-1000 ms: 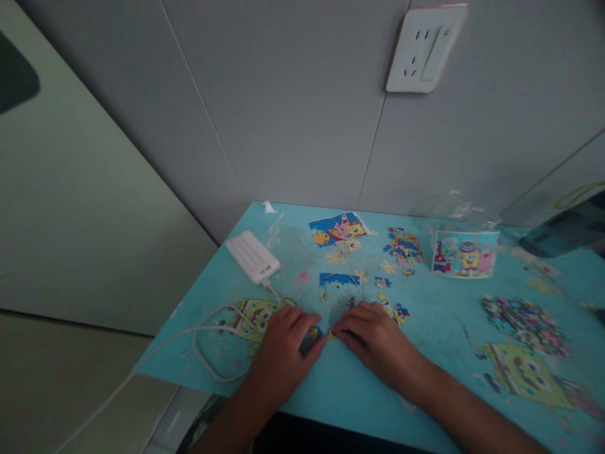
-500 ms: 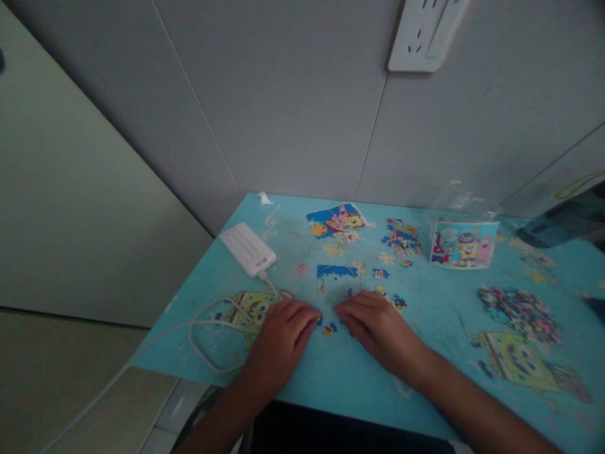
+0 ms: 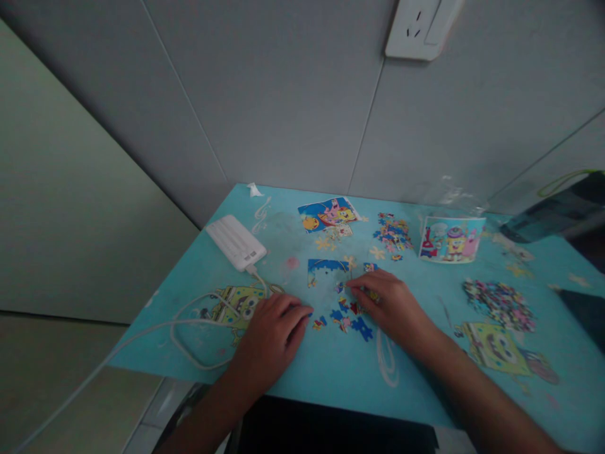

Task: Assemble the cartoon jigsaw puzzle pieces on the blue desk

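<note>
Thumb and index finger of my left hand point(image 3: 278, 325) are closed on a small blue jigsaw piece, mostly covered by the fingertips. My right hand point(image 3: 385, 295) is pinched at a small jigsaw piece point(image 3: 340, 287), just below the right end of a partly joined blue jigsaw edge point(image 3: 328, 265). Loose blue, red and yellow pieces point(image 3: 362, 328) lie between the hands and under the right one, which hides some of them. A printed picture card point(image 3: 328, 214) with cartoon figures rests farther back.
A white power bank point(image 3: 236, 243) with a white cable point(image 3: 177, 323) lies left. Two heaps of puzzle pieces, one behind point(image 3: 394, 233) and one at right point(image 3: 501, 304), lie on the blue table. A clear bag with a printed label point(image 3: 451, 239) and a dark bottle point(image 3: 553, 211) are at back right.
My right hand has moved up and slightly right to the joined edge, uncovering loose pieces below it. My left hand stays low with its blue piece. The view has shifted slightly.
</note>
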Demonstrator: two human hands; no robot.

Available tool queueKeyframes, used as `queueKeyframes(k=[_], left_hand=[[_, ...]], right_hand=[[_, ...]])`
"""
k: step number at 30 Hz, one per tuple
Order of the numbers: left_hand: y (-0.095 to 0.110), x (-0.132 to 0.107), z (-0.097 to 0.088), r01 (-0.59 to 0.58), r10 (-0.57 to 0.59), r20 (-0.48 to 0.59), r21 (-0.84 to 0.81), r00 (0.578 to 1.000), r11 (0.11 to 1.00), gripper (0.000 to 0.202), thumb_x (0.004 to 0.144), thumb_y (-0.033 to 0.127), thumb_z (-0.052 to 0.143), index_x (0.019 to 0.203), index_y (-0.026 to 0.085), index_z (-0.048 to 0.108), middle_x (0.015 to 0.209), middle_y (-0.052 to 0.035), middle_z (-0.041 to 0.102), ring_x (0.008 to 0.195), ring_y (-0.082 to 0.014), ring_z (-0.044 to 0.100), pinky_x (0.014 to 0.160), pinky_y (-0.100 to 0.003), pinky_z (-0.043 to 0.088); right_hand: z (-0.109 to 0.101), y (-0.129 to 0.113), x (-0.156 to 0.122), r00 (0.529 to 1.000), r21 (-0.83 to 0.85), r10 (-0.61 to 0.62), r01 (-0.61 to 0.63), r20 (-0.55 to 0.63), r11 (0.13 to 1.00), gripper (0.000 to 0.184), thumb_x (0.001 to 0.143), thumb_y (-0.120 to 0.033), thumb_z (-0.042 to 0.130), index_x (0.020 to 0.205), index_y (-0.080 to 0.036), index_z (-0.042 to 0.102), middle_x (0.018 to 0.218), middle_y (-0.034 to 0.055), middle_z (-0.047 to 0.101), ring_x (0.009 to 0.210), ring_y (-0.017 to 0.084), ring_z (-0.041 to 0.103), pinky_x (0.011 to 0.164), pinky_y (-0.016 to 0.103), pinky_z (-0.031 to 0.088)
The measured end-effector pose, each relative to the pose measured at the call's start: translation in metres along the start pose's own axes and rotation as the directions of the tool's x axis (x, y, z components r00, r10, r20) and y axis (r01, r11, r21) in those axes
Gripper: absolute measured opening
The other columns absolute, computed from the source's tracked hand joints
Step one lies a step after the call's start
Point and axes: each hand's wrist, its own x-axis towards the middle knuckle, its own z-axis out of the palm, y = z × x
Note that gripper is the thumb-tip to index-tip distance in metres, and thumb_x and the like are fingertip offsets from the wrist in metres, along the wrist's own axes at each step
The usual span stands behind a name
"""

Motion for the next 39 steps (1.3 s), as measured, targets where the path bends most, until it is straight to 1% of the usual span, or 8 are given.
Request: queueKeyframes(k=[3,8,10,13,18,28,34,39], left_hand=[[0.001,0.0,0.0,-0.008,0.008,0.006,0.007,1.0,1.0,0.023,0.096,0.021,0.052,0.115,0.024,0.065,0.107,-0.0063,0.061,0.1,-0.0227,0.055,0.09,-0.043,0.043],[0.001,-0.001,0.001,-0.037,0.037,0.001,0.023,0.999,0.999,0.023,0.095,0.026,0.056,0.116,0.026,0.065,0.106,-0.0061,0.061,0.099,-0.0233,0.055,0.09,-0.044,0.044],[0.0,-0.002,0.002,-0.05,0.05,-0.008,0.03,0.999,0.998,0.023,0.095,0.027,0.056,0.117,0.026,0.065,0.106,-0.0061,0.06,0.099,-0.0234,0.055,0.089,-0.044,0.044],[-0.002,-0.003,0.003,-0.066,0.066,-0.006,0.04,0.998,0.997,0.023,0.095,0.025,0.056,0.117,0.026,0.065,0.106,-0.006,0.06,0.099,-0.0233,0.055,0.089,-0.045,0.044],[-0.005,-0.004,0.006,-0.081,0.081,-0.012,0.046,0.997,0.996,0.023,0.095,0.024,0.056,0.116,0.026,0.065,0.105,-0.0058,0.06,0.098,-0.0231,0.055,0.088,-0.045,0.045],[-0.008,-0.004,0.008,-0.09,0.091,-0.018,0.059,0.996,0.994,0.023,0.095,0.024,0.057,0.116,0.027,0.065,0.106,-0.0056,0.061,0.099,-0.0232,0.055,0.088,-0.044,0.046],[-0.01,-0.005,0.009,-0.107,0.109,-0.018,0.07,0.994,0.992,0.022,0.095,0.026,0.058,0.116,0.026,0.064,0.106,-0.0054,0.061,0.099,-0.0232,0.056,0.088,-0.044,0.046],[-0.01,-0.004,0.009,-0.125,0.128,-0.026,0.084,0.991,0.989,0.022,0.095,0.027,0.058,0.116,0.026,0.064,0.106,-0.0055,0.061,0.099,-0.0232,0.056,0.088,-0.044,0.046]], right_hand=[[0.0,-0.001,0.0,1.0,0.026,-0.01,0.01,0.015,1.0,0.017,0.095,-0.022,0.059,0.105,-0.025,0.073,0.097,0.0031,0.074,0.093,0.019,0.067,0.096,0.038,0.048],[-0.009,0.001,0.0,0.997,0.058,-0.009,0.004,0.081,0.998,0.015,0.094,-0.023,0.062,0.102,-0.025,0.074,0.094,0.0024,0.074,0.089,0.018,0.068,0.086,0.033,0.051],[-0.018,0.006,0.001,0.998,0.041,0.055,-0.056,0.026,0.998,0.015,0.094,-0.024,0.061,0.101,-0.024,0.074,0.096,0.0032,0.074,0.089,0.019,0.067,0.084,0.032,0.051],[-0.032,0.017,0.002,0.981,-0.009,0.155,-0.157,-0.119,0.988,0.016,0.094,-0.026,0.06,0.102,-0.022,0.073,0.096,0.0038,0.074,0.084,0.019,0.067,0.079,0.032,0.05],[-0.039,0.03,0.002,0.924,-0.109,0.198,-0.245,-0.326,0.963,0.018,0.092,-0.026,0.06,0.101,-0.021,0.074,0.093,0.0049,0.074,0.08,0.02,0.067,0.077,0.032,0.049],[-0.04,0.031,0.001,0.874,-0.114,0.291,-0.359,-0.39,0.926,0.021,0.092,-0.028,0.059,0.103,-0.02,0.075,0.09,0.0045,0.075,0.077,0.019,0.067,0.075,0.032,0.049],[-0.042,0.036,-0.001,0.883,-0.14,0.357,-0.412,-0.304,0.9,0.022,0.092,-0.029,0.056,0.102,-0.022,0.074,0.093,0.0034,0.075,0.078,0.02,0.067,0.073,0.031,0.047],[-0.046,0.046,-0.005,0.924,-0.132,0.382,-0.383,-0.036,0.914,0.017,0.089,-0.03,0.06,0.091,-0.023,0.076,0.087,0.0029,0.075,0.077,0.019,0.067,0.072,0.029,0.047]])
